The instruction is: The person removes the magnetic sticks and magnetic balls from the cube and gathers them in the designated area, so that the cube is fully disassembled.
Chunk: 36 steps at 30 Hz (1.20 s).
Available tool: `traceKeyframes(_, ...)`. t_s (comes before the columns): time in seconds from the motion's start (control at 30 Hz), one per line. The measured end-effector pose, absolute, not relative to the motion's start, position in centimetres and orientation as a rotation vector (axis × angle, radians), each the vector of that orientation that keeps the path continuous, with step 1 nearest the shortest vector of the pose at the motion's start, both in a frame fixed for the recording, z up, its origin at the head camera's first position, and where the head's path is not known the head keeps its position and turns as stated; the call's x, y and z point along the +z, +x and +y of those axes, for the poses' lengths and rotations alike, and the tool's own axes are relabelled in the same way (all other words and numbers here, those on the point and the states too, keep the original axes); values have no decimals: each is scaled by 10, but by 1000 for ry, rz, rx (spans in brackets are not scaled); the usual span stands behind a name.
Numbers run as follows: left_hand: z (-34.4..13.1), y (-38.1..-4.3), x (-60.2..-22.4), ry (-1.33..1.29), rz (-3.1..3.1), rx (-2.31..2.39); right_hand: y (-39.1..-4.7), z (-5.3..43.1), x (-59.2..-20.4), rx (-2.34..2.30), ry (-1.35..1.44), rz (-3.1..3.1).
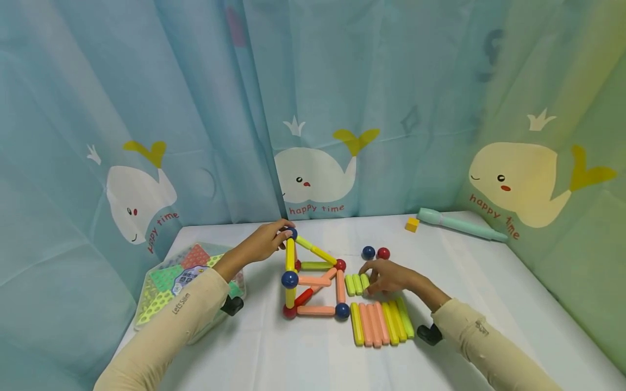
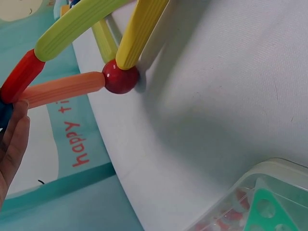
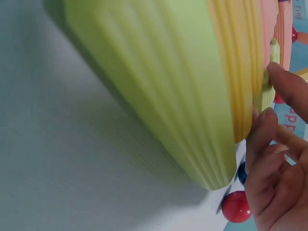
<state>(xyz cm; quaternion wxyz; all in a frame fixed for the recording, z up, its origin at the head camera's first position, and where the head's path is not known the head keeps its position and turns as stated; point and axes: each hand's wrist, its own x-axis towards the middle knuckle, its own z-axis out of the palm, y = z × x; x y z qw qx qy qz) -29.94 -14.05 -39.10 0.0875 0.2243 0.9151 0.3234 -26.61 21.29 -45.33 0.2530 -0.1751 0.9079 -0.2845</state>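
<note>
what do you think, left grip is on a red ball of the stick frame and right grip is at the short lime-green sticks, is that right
The ball's colour is wrong: the head view shows the left grip on a blue ball of the stick frame, not a red one. The right grip is at the short lime-green sticks, as you say.

Across the top, your blue curtain (image 1: 415, 65) bears white whales (image 1: 323, 168) with yellow tails and red lettering. At centre, your construction (image 1: 315, 281) mixes yellow, lime, salmon and red rods with blue and red balls (image 1: 289, 279). Lower right of centre, your loose row (image 1: 377, 324) runs yellow, salmon, yellow, lime. Your beige sleeves (image 1: 195, 309) show dark print.
</note>
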Motion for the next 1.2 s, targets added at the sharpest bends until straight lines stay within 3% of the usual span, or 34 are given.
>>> traceKeyframes(0.17, -139, -299, -391, 683, 2723, 976, -259, 218, -442, -840, -456, 2457)
traceKeyframes(0.33, -139, -298, -390, 705, 2716, 976, -249, 213, -423, -1051, -738, 2489)
traceKeyframes(0.6, -143, -299, -384, 732, 2713, 996, -225, 139, -399, -1112, -1067, 2463)
traceKeyframes(0.83, -145, -300, -389, 768, 2725, 1015, -232, 101, -416, -1136, -1141, 2295)
traceKeyframes(1.2, -145, -298, -389, 763, 2702, 1024, -233, 89, -425, -1297, -1031, 2173)
